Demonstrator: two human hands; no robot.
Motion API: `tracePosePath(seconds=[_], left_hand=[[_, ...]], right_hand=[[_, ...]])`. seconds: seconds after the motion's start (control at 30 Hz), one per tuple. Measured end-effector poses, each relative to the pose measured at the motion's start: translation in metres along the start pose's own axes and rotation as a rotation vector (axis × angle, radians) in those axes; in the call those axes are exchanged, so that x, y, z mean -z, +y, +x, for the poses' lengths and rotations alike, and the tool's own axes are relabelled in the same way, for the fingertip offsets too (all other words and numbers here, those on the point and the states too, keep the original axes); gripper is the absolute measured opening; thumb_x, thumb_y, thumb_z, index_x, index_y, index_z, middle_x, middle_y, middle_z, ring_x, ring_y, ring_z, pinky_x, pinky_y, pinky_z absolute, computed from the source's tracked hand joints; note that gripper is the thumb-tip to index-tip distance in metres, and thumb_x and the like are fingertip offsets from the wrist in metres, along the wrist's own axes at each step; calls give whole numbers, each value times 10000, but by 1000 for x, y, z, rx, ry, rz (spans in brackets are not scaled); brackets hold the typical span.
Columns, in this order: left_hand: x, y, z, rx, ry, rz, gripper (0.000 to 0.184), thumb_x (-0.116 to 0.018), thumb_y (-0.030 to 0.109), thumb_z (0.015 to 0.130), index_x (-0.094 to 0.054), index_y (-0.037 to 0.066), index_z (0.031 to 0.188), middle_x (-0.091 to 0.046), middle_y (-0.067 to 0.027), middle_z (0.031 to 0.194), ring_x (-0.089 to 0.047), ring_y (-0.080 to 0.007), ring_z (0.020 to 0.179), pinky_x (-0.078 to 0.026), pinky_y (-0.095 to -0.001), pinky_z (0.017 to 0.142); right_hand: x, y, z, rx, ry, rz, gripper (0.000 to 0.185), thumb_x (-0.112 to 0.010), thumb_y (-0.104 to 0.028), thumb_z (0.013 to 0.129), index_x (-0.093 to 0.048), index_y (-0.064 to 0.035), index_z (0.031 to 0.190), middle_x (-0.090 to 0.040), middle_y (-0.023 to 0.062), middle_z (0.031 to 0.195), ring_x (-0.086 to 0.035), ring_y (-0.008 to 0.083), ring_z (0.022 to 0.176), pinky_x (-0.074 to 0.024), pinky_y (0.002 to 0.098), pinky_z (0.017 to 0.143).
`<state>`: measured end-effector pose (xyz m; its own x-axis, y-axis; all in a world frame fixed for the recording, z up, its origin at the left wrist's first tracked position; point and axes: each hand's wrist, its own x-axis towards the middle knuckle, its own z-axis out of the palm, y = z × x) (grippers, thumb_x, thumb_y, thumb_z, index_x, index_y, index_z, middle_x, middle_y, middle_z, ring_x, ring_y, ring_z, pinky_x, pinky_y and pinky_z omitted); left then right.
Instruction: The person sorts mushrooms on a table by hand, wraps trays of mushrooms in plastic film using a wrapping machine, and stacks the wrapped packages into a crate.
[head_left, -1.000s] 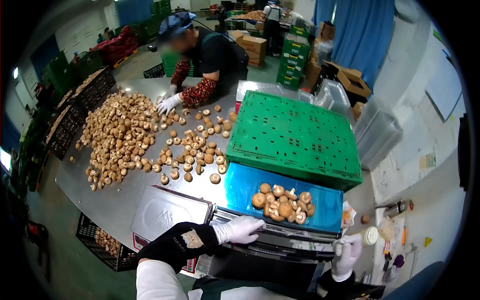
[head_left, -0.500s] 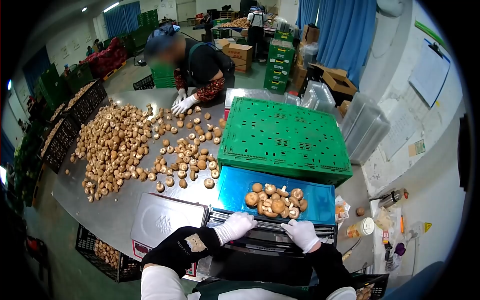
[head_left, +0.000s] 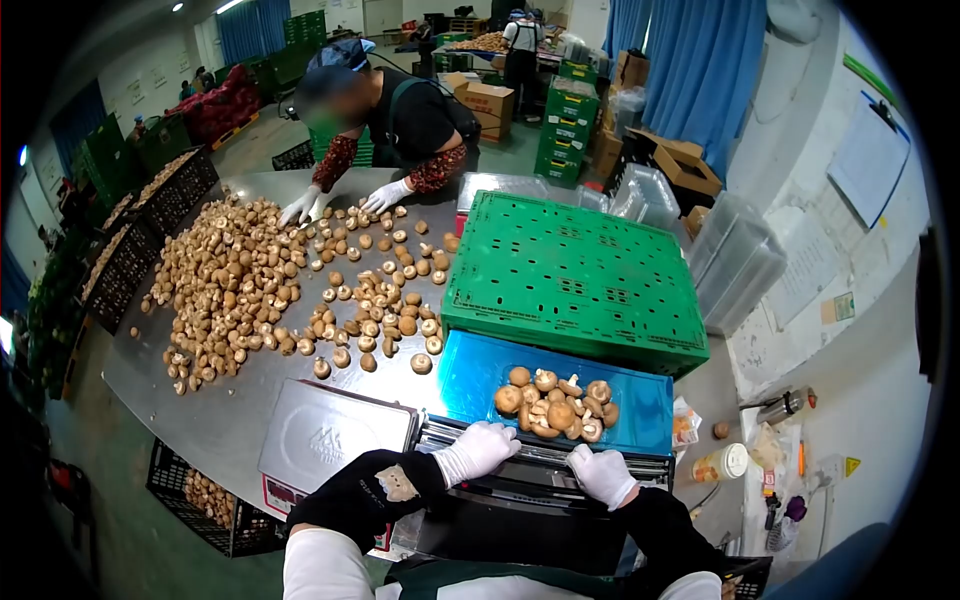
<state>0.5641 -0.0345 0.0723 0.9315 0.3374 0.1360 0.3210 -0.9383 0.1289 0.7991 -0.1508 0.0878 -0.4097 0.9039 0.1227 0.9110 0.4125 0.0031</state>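
Both my white-gloved hands rest at the metal bars [head_left: 555, 452] along the front of a wrapping machine. My left hand [head_left: 480, 452] is closed with fingers curled at the bars' left part. To the right, my right hand [head_left: 602, 475] is also closed, thumb against fingers. Whatever is pinched in them is too thin or hidden to make out. Just beyond the bars, a cluster of brown mushrooms [head_left: 556, 405] sits on the shiny blue surface [head_left: 465, 385], seemingly in a clear tray. A scale [head_left: 335, 435] with a steel plate stands left of my left hand.
A large green crate [head_left: 580, 270] stands upside down behind the blue surface. Loose mushrooms [head_left: 230, 280] cover much of the steel table [head_left: 140, 370]. Across it, a co-worker's gloved hands [head_left: 305, 205] touch mushrooms. A lidded cup [head_left: 722, 463] and clear containers [head_left: 735, 260] are at right.
The co-worker's hands have moved apart, one reaching left to the big pile. My hands stay at the bars, nearly unmoved. The view has shifted slightly.
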Motion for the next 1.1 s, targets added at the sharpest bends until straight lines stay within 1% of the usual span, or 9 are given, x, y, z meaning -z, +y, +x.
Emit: tracePosePath(seconds=[0.3,0.43,0.5,0.6,0.7,0.77,0.83,0.9,1.1], left_hand=[[-3,2,0,19,-62,-87,82,-534,145,762,-589,93,793,-570,-67,781,-626,-226,746,-512,-353,605],[-9,2,-7,6,30,-129,82,-546,157,763,-567,116,831,-567,-46,737,-617,-238,642,-494,-366,513],[4,1,-2,60,232,-181,98,-554,131,758,-557,133,855,-557,-33,687,-606,-225,598,-481,-347,471],[8,8,3,68,309,-218,87,-558,130,778,-556,126,865,-542,-24,677,-590,-219,563,-475,-343,457],[24,14,-9,75,360,-257,150,-589,109,763,-572,113,912,-532,-29,659,-585,-224,553,-475,-346,459],[31,18,-19,84,339,-303,127,-555,100,778,-546,110,904,-543,-44,706,-589,-238,565,-481,-344,467],[29,22,-27,92,297,-325,126,-555,108,781,-548,108,907,-547,-46,701,-590,-240,569,-482,-345,468],[20,22,-27,58,315,-353,123,-554,109,782,-548,108,906,-555,-50,697,-594,-238,581,-484,-342,474],[27,17,-20,97,328,-377,122,-556,117,797,-554,112,920,-575,-48,716,-608,-243,614,-493,-345,496]], right_hand=[[-16,-10,0,-240,59,353,96,-521,-177,854,-514,-82,841,-553,99,637,-579,276,504,-454,397,453],[-6,-20,-4,-364,34,489,70,-503,-140,867,-500,-74,848,-592,127,676,-593,320,568,-467,425,521],[39,-34,2,-443,110,912,33,-459,-66,865,-487,-55,853,-562,126,696,-591,234,663,-452,316,611],[97,-36,10,-538,239,1226,36,-479,-44,872,-475,-34,838,-479,-6,678,-429,72,601,-389,229,563],[105,-30,-5,-463,230,1318,35,-508,-42,853,-477,-49,838,-445,-21,676,-395,56,601,-368,214,558],[119,-25,-12,-406,-44,1143,18,-533,-30,828,-528,-32,845,-501,-19,698,-428,45,613,-376,202,566],[115,-21,-12,-495,-113,948,125,-599,-121,807,-588,-53,911,-523,-1,613,-523,93,566,-418,248,543],[82,-9,-18,-501,-59,508,217,-666,-232,769,-628,-102,938,-591,22,653,-596,184,590,-458,287,537],[29,-9,-5,-276,128,206,255,-696,-272,709,-646,-135,917,-574,16,746,-598,207,669,-472,333,575]])
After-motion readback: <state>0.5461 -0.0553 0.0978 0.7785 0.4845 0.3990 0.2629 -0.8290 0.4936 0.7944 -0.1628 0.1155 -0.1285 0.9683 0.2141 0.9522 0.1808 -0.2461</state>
